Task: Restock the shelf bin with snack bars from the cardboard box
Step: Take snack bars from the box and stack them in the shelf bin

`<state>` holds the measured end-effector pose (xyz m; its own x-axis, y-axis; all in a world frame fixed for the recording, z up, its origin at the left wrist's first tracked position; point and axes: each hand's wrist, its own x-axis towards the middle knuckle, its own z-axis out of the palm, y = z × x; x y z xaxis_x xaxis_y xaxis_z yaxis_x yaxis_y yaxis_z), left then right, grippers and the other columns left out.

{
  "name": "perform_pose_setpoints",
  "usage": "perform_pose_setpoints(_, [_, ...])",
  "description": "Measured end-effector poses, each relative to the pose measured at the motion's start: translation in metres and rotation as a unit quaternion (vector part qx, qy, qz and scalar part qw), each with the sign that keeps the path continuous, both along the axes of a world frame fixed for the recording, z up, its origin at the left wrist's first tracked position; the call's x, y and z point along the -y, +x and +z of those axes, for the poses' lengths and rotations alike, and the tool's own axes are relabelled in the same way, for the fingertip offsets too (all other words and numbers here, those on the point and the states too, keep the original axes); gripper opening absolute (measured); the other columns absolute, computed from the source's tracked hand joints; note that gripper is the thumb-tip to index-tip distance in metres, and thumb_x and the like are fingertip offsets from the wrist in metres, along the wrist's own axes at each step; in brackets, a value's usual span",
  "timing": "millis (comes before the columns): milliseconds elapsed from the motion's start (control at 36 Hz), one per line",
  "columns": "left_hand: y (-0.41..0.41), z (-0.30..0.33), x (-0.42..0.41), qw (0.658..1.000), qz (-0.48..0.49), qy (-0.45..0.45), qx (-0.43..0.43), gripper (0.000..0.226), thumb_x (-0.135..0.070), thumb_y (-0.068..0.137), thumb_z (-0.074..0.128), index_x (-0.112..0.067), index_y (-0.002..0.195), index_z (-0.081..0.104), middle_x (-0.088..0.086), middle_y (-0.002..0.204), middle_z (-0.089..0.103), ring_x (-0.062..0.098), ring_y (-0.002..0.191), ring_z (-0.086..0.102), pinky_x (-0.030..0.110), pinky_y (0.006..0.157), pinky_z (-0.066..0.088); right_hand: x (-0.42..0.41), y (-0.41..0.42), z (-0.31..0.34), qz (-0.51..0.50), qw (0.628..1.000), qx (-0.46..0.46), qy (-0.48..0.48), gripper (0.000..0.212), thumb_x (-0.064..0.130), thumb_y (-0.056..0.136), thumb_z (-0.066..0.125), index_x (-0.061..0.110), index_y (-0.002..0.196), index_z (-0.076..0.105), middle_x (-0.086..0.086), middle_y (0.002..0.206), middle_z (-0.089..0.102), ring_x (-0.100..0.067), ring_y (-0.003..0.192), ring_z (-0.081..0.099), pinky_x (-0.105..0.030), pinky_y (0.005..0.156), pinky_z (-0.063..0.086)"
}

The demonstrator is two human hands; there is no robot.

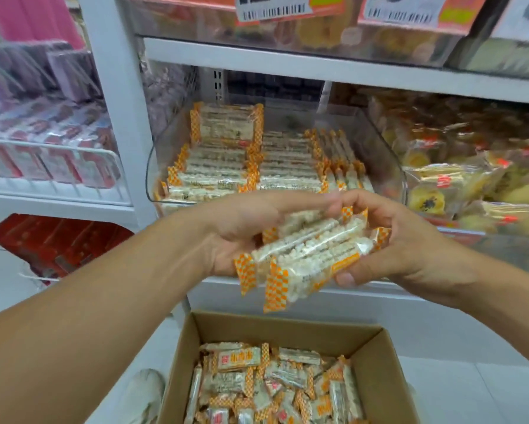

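Observation:
Both hands hold a bunch of several snack bars (306, 255), white puffed-rice bars in clear wrappers with orange checked ends, in front of the shelf. My left hand (241, 228) grips the bunch from the left and my right hand (388, 240) curls round its right side, thumb underneath. Behind them the clear shelf bin (388, 154) holds neat rows of the same bars (226, 169), with bare space at its back right. Below, on the floor, the open cardboard box (287, 327) holds a loose heap of more bars (275, 387).
White shelf boards (318, 64) run above and below the bin. A neighbouring bin of yellow wrapped pastries (471, 185) stands to the right. A wire rack of pink packets (49, 154) sits on the left, red packets (58, 240) beneath it. Price labels (275, 7) hang above.

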<state>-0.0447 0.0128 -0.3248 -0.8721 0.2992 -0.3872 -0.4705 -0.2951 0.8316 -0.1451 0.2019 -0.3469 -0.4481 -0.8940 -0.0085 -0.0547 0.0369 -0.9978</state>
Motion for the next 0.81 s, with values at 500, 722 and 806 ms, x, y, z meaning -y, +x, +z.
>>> perform_pose_setpoints(500, [0.014,-0.012,-0.023,0.926,0.359,-0.106,-0.059,0.082,-0.054,0.073,0.081,-0.026,0.143,0.049,0.002,0.137,0.061,0.030,0.107,0.069,0.037,0.062,0.061,0.012,0.009,-0.001,-0.157,0.987,-0.022,-0.011,0.121,0.024,0.037,0.101,0.052,0.136,0.039,0.005,0.150,0.043,-0.023,0.132,0.052,-0.046,0.100,0.053])
perform_pose_setpoints(722, [0.003,-0.012,-0.013,0.880,0.388,-0.245,-0.126,0.021,-0.042,0.096,0.062,-0.023,0.106,0.063,0.001,0.095,0.063,0.019,0.067,0.064,0.026,0.043,0.048,0.015,0.018,0.008,-0.108,0.980,-0.151,0.074,0.092,0.045,0.051,0.096,0.043,0.130,0.048,0.010,0.133,0.050,-0.008,0.115,0.060,-0.035,0.098,0.054])
perform_pose_setpoints(806, [0.005,-0.007,-0.007,0.867,0.380,-0.289,-0.146,0.016,-0.041,0.096,0.062,-0.026,0.095,0.063,0.010,0.078,0.059,0.027,0.066,0.061,0.026,0.044,0.047,0.020,0.018,0.013,-0.131,0.957,-0.245,0.090,0.081,0.051,0.056,0.084,0.042,0.129,0.050,0.023,0.126,0.053,0.002,0.113,0.056,-0.025,0.095,0.050])
